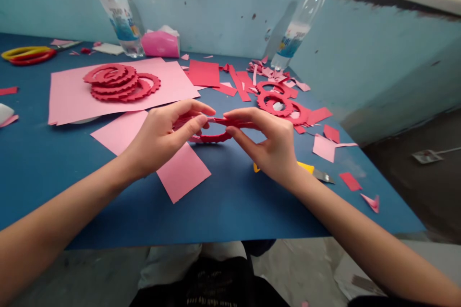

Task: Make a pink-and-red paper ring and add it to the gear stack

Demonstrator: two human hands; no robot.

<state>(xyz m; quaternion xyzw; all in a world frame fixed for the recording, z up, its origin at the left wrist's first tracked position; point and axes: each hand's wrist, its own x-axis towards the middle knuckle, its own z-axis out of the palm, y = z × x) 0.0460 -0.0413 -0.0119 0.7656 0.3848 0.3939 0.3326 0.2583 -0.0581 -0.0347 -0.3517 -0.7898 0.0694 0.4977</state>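
Note:
Between both hands, just above the blue table, is a red and pink paper ring [216, 138] with a notched edge, seen nearly edge-on. My left hand [167, 129] pinches its left side between thumb and fingers. The right side of the ring is gripped by my right hand [268, 141], thumb below and fingers above. Pink paper pieces [184, 172] lie under and beside my left hand. A yellow-handled cutter [305, 168] is partly hidden behind my right wrist.
Red notched rings [115, 81] are stacked on a pink sheet [68, 98]; more rings [275, 104] lie at right among paper scraps. Two bottles [124, 19] [295, 33], a pink tissue pack [161, 44] and yellow-red scissors [29, 55] stand or lie along the back.

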